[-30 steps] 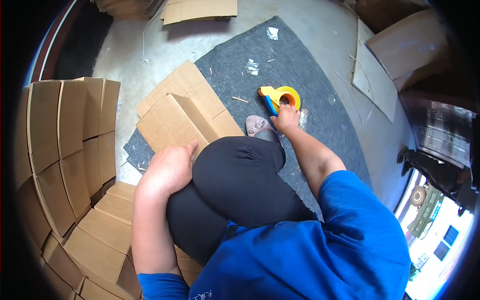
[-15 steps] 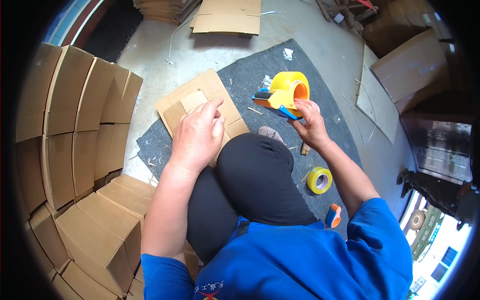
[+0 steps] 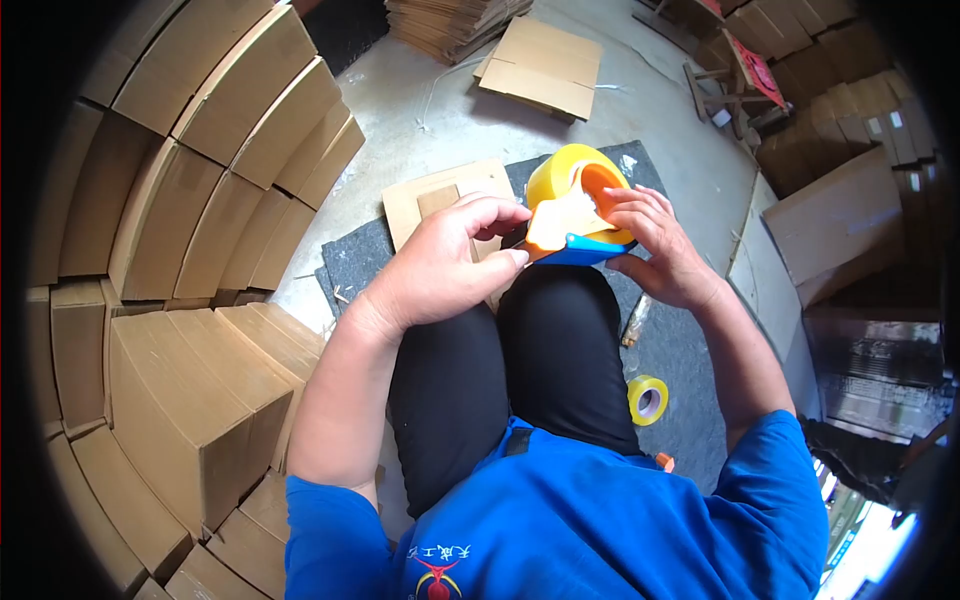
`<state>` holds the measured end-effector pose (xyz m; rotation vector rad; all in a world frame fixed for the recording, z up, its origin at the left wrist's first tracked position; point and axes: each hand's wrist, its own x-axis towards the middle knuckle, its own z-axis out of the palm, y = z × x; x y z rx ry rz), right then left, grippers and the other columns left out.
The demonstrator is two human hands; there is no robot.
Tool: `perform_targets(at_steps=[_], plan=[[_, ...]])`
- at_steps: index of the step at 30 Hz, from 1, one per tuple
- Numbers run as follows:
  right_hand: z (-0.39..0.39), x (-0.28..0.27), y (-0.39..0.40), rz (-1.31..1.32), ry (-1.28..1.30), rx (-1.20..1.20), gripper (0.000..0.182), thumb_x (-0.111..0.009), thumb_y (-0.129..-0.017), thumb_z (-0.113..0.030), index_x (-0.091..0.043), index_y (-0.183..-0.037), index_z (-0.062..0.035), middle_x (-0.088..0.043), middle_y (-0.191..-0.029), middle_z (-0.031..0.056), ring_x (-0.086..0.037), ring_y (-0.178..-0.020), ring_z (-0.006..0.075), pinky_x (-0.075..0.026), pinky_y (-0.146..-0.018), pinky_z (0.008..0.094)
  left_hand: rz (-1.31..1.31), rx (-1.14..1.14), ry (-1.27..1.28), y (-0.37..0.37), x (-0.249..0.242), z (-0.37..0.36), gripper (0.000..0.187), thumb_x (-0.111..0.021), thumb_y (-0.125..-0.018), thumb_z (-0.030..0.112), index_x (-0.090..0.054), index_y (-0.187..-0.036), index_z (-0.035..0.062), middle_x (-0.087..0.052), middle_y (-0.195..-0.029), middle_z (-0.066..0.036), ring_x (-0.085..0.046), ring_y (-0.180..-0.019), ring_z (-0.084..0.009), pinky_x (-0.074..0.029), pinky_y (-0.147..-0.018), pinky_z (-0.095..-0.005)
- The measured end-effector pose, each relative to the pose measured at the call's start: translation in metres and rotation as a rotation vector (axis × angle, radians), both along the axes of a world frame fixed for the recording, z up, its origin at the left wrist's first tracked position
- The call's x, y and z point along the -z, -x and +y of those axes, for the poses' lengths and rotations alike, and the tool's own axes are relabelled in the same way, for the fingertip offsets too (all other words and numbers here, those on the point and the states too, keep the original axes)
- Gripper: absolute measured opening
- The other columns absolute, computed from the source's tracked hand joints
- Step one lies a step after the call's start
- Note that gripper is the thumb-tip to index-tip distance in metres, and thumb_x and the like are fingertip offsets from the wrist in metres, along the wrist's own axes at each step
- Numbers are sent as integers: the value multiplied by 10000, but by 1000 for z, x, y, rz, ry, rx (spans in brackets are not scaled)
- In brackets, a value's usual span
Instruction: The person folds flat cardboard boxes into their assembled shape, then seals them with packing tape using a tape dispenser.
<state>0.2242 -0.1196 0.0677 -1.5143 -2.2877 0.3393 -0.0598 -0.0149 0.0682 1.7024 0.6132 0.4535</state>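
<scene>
An orange and blue tape dispenser (image 3: 575, 222) with a wide yellow tape roll is held above my knees. My right hand (image 3: 665, 250) grips its right side, fingers at the roll's opening and thumb below. At the dispenser's left end, my left hand (image 3: 440, 258) has its thumb and fingertips around the front part, where the contact is partly hidden. Behind my left hand, a flat piece of cardboard (image 3: 408, 205) lies on the dark mat (image 3: 362, 262).
A yellow tape roll (image 3: 648, 400) lies on the mat to the right of my legs. Stacked cardboard boxes (image 3: 200, 385) rise on the left. Folded cardboard (image 3: 545, 65) lies ahead, and a wooden stool (image 3: 748, 80) stands at the back right.
The dispenser has come closer to my body in my right hand. My left hand has moved from above the cardboard to the dispenser's front end. The view has shifted left.
</scene>
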Motion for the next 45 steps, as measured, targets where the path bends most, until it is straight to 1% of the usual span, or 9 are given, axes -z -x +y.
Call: perform_targets(at_steps=[3, 4, 7, 16, 24, 37, 42, 44, 45], plan=[[16, -22, 4, 147, 211, -34, 492, -718, -824, -415, -591, -1107, -32, -617, -1097, 175, -553, -1175, 314, -398, -1049, 462, -216, 2, 472, 25, 6, 25, 299, -518, -927, 131, -647, -1166, 5, -665, -1036, -76, -623, -926, -135, -503, -807, -273], [23, -30, 14, 289, 259, 30, 549, -663, -806, -505, -614, -1039, -10, -630, -948, 141, -617, -947, 251, -491, -847, 377, -263, -5, 603, 31, 15, 32, 297, -517, -937, 128, -629, -1176, -9, -658, -1017, -76, -623, -895, -144, -508, -802, -291], [49, -33, 27, 484, 415, 97, 509, -677, -798, -510, -650, -883, -9, -588, -710, 35, -574, -686, 110, -461, -620, 264, -319, -89, 779, 36, 34, 36, 237, -509, -949, 118, -629, -1118, 2, -648, -958, -61, -624, -823, -139, -517, -771, -307], [105, -23, 31, 297, 687, 107, 641, -747, -708, -627, -661, -784, 4, -566, -676, 22, -546, -651, 112, -435, -571, 269, -278, -367, 890, 48, 100, 33, 130, -591, -988, 174, -621, -1047, 62, -657, -894, -32, -614, -768, -104, -500, -691, -263], [154, 14, -5, 138, 765, 188, 590, -771, -713, -584, -704, -816, -7, -638, -687, 55, -616, -650, 141, -517, -613, 309, -217, -577, 957, 85, 168, 80, 119, -629, -967, 182, -633, -987, 65, -648, -826, -4, -585, -670, -84, -481, -644, -232], [189, 66, -24, 163, 890, 187, 524, -770, -732, -521, -665, -776, -10, -583, -655, 10, -549, -615, 100, -454, -548, 289, -139, -735, 957, 52, 224, 72, 130, -729, -903, 213, -662, -929, 105, -661, -809, 37, -574, -643, -32, -400, -558, -181], [190, 76, -30, 179, 895, 221, 525, -780, -713, -517, -665, -777, -8, -583, -665, 14, -547, -624, 102, -447, -552, 284, -153, -841, 897, 32, 238, 58, 151, -682, -939, 204, -668, -1000, 66, -694, -882, -15, -637, -756, -109, -475, -627, -244], [188, 77, -31, 180, 887, 221, 529, -776, -713, -530, -681, -779, -13, -599, -658, 25, -565, -619, 111, -464, -557, 290, 60, -767, 312, 29, 250, 54, 327, -649, -954, 215, -594, -1198, 5, -675, -1092, -131, -658, -990, -242, -528, -839, -342], [187, 77, -31, 179, 878, 219, 535, -772, -713, -544, -697, -781, -19, -614, -652, 36, -584, -613, 120, -481, -562, 296, 388, -823, 43, 25, 246, 46, 516, -609, -967, 232, -432, -1389, -8, -545, -1327, -227, -549, -1223, -348, -422, -1064, -409]])
